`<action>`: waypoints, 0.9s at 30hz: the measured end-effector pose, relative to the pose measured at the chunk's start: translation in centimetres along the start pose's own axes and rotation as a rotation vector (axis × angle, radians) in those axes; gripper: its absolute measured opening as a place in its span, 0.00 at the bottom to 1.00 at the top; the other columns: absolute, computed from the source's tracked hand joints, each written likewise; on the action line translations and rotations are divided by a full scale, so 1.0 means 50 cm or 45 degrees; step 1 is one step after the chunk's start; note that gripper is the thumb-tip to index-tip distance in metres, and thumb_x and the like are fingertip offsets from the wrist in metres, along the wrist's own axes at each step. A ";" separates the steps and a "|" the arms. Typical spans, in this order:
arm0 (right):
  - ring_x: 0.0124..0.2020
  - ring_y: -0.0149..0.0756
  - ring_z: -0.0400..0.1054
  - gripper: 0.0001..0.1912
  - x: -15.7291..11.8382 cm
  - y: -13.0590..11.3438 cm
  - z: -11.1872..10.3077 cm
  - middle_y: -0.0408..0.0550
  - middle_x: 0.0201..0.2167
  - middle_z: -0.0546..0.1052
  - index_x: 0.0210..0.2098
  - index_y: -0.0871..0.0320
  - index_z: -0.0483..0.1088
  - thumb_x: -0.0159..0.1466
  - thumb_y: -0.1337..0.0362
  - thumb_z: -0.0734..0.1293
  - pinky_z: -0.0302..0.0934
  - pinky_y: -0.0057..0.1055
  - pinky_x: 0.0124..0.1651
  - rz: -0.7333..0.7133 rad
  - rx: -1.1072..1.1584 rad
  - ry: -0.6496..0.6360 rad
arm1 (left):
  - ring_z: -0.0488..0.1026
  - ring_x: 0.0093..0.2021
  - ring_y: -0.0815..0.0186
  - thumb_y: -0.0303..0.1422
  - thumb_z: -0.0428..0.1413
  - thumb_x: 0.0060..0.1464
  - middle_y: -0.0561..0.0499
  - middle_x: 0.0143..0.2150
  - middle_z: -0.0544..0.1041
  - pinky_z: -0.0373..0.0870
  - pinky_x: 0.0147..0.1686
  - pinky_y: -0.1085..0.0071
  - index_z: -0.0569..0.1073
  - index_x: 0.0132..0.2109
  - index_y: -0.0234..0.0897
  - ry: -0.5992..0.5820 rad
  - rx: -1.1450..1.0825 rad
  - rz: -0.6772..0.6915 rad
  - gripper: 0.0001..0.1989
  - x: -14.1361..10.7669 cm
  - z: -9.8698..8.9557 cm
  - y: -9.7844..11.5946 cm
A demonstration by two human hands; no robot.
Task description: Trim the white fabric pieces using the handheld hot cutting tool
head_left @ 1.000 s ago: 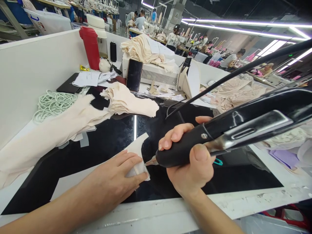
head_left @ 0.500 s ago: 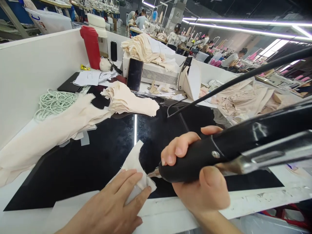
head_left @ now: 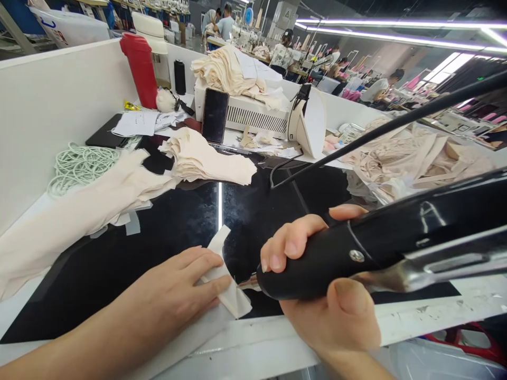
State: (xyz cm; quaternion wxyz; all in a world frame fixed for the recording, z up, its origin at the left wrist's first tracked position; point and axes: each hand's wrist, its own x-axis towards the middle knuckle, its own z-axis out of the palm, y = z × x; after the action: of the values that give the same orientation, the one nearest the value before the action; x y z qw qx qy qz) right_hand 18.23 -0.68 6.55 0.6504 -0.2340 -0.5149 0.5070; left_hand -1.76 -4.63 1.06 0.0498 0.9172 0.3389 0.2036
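My right hand (head_left: 317, 285) is wrapped around a thick black handheld tool (head_left: 309, 264) with a metal lever (head_left: 435, 269) along its side. Its pointed metal tip (head_left: 249, 283) lies at the right edge of a small cream fabric piece (head_left: 233, 298) on the glossy black work surface (head_left: 158, 232). Bent over that piece, my left hand (head_left: 186, 285) holds it down with fingers and thumb. The fabric looks folded into a narrow strip, its top end sticking out past my fingers. Part of it is hidden beneath my hand.
Stacked cream fabric pieces (head_left: 214, 161) lie beyond my hands, with longer ones (head_left: 79, 216) on the left beside green cord (head_left: 81, 164). A phone (head_left: 214, 116) leans on a vented white box (head_left: 253, 119). A black cable (head_left: 356, 142) crosses on the right. People work at far tables.
My left hand has shifted a little up and left over the fabric, its fingers now more curled. The fabric piece now looks narrower and folded. My right hand keeps the tool almost in place.
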 end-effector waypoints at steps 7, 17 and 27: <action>0.22 0.32 0.69 0.23 0.003 0.001 0.003 0.36 0.28 0.75 0.47 0.48 0.65 0.59 0.57 0.78 0.69 0.32 0.25 -0.032 0.005 0.024 | 0.72 0.58 0.53 0.20 0.48 0.66 0.38 0.58 0.76 0.72 0.62 0.53 0.75 0.59 0.33 -0.047 0.089 0.037 0.19 -0.018 0.009 0.002; 0.22 0.32 0.70 0.22 0.011 0.008 0.005 0.37 0.28 0.75 0.47 0.50 0.65 0.59 0.57 0.77 0.69 0.32 0.25 -0.076 0.031 0.002 | 0.73 0.60 0.51 0.22 0.46 0.69 0.35 0.56 0.78 0.74 0.60 0.50 0.75 0.59 0.31 -0.031 0.199 0.118 0.18 -0.014 0.018 0.012; 0.23 0.31 0.69 0.19 0.010 0.015 0.011 0.36 0.28 0.75 0.48 0.50 0.66 0.62 0.59 0.75 0.68 0.30 0.26 -0.118 0.047 0.049 | 0.71 0.62 0.53 0.23 0.50 0.67 0.37 0.58 0.78 0.70 0.64 0.51 0.75 0.59 0.34 0.021 0.149 0.074 0.18 -0.021 0.029 0.017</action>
State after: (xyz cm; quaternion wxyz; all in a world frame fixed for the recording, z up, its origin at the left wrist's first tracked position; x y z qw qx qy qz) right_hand 17.38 -0.07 6.35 0.6872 -0.2077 -0.5031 0.4811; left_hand -1.39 -5.89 -0.45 -0.0124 0.9262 0.3239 0.1923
